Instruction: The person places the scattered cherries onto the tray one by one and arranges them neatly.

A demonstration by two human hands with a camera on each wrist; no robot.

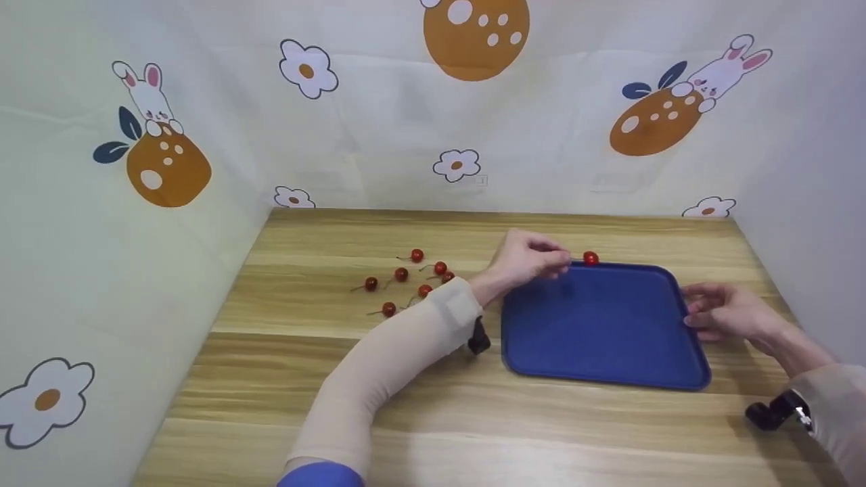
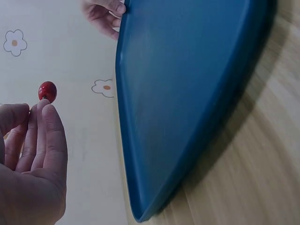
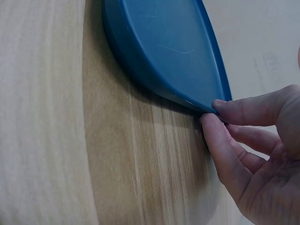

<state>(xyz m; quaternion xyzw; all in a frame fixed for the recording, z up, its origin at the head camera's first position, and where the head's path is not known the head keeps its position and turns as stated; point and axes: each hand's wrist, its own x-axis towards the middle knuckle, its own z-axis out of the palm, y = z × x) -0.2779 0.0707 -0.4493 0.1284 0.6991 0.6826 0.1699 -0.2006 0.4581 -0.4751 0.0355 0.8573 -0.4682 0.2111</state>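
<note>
My left hand (image 1: 531, 257) pinches a red cherry (image 1: 590, 258) at its stem end, between thumb and fingertips. In the left wrist view the cherry (image 2: 47, 91) sticks out past those fingertips. From the head it appears at the far rim of a blue tray (image 1: 602, 325); its height above the rim I cannot tell. At the tray's right side, my right hand (image 1: 727, 312) grips the rim. The right wrist view shows thumb and fingers on either side of the tray's edge (image 3: 187, 103). Within the tray, only its plain blue floor shows.
Several more cherries (image 1: 401, 274) with thin stems lie on the wooden table (image 1: 284, 379) left of the tray, some partly behind my left sleeve (image 1: 399, 352). A patterned cloth backdrop (image 1: 379, 122) rises behind the table and along its sides.
</note>
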